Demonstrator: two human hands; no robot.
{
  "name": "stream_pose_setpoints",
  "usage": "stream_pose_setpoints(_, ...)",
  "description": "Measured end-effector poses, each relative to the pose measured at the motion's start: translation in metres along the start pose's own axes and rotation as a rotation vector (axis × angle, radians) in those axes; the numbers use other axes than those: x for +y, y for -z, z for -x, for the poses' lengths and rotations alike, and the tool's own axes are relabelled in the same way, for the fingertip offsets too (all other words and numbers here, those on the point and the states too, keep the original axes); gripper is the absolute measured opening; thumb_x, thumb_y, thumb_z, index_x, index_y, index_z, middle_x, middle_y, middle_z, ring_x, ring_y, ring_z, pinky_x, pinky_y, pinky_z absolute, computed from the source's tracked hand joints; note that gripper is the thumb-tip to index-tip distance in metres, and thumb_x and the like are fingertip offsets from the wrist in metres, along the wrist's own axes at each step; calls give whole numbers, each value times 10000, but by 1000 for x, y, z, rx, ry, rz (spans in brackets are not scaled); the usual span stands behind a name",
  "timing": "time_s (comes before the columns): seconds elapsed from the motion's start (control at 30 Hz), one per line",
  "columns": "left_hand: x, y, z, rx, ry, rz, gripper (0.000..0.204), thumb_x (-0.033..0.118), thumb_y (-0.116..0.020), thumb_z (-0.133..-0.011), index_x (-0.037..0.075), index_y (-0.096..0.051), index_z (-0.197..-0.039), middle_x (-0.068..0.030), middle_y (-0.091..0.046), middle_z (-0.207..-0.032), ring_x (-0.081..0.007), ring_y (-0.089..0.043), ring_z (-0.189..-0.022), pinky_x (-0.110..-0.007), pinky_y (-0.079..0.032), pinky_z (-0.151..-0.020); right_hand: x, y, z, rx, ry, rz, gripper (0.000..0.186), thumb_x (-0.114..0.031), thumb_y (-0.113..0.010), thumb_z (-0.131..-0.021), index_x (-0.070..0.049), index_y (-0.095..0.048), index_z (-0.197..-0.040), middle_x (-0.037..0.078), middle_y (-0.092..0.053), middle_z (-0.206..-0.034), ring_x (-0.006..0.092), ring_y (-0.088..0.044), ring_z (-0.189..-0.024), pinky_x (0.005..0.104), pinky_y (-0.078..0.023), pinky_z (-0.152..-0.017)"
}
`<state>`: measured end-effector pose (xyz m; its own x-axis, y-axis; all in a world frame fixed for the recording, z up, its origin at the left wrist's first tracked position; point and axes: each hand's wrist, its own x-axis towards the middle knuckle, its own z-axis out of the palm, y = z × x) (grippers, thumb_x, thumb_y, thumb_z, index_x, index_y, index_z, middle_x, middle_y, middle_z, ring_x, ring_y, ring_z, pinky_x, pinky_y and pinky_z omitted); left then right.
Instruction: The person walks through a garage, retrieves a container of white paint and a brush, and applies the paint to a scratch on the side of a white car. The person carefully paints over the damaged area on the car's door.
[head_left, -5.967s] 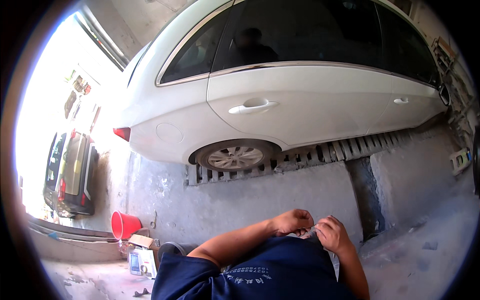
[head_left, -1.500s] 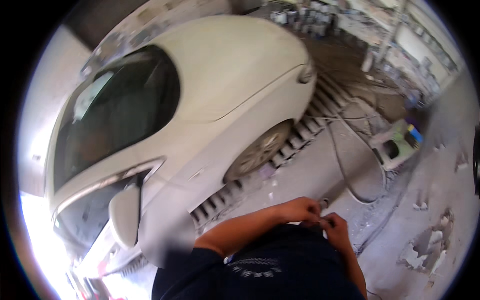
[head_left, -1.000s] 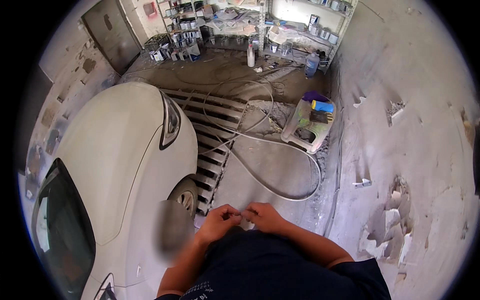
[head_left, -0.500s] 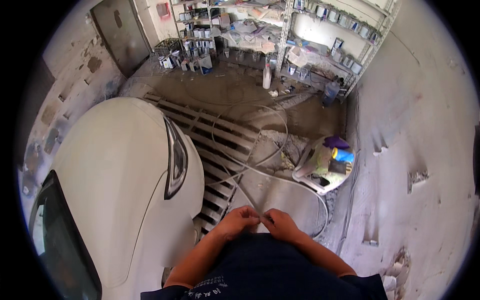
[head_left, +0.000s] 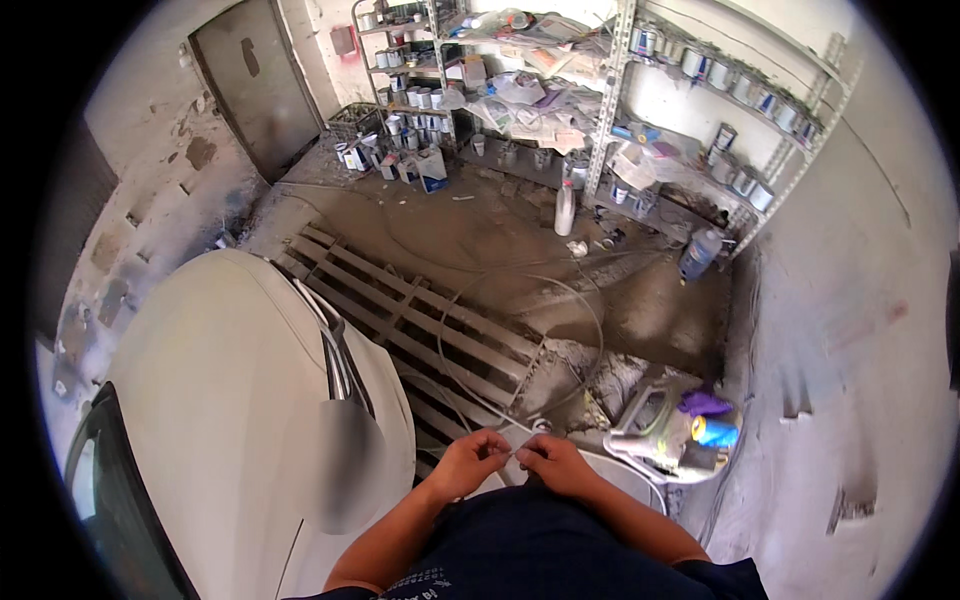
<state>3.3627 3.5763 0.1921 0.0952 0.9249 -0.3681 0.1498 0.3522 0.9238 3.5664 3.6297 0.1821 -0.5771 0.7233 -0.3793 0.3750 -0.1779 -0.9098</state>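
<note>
My left hand and my right hand are close together in front of my body, thumbs and fingertips pinched. Whatever sits between the fingers is too small to make out. To my left stands a white car, its front end towards the middle of the room, with a blurred dark grey patch near the headlight. A thin hose lies looped on the floor just past my hands. Right of them is a pale, stained plastic stool carrying a blue-and-yellow can and a purple glove or cloth.
A slatted floor grating runs beside the car. Metal shelves along the back hold many tins and papers. A white bottle and a large clear bottle stand before them. A stained wall borders the right side.
The view has shifted, so the shelves, stool and hose appear lower in the picture. My hands stay together at the same place before me, with a slightly wider gap between them.
</note>
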Motion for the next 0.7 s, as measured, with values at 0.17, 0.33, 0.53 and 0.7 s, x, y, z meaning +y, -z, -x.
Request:
stream_pose_setpoints(0.17,55,37,-87,95,-63,-201,193,153,-694,-870,15,-679,-1004,-81,-668,-908,-140,-632,-800,-282,-510,-735,-45,71,-108,-167,111,173,325,-329,-611,-928,-9,-644,-978,176,-669,-863,316,-658,-815,395,-494,-719)
stream_pose_setpoints(0.33,80,94,-162,55,-122,-302,202,185,-663,-906,14,-684,-1012,-97,-651,-885,-143,-634,-796,-295,-501,-704,-75,113,-209,-335,380,384,314,-330,-581,-936,-30,-653,-991,188,-669,-928,380,-642,-883,440,-504,-759)
stream_pose_setpoints(0.53,70,201,-259,-207,226,96,240,236,-581,-973,13,-648,-1034,-53,-649,-855,-114,-597,-764,-276,-485,-677,-118,122,-353,-492,602,691,293,-332,-561,-939,-67,-670,-1001,165,-675,-968,372,-641,-903,460,-506,-769)
stream_pose_setpoints(0.7,73,309,-351,-141,146,85,231,225,-598,-963,6,-638,-1025,-53,-648,-889,-111,-595,-776,-277,-489,-692,-178,115,-487,-428,396,615,250,-277,-599,-920,-65,-683,-1024,152,-689,-941,331,-661,-883,412,-514,-767)
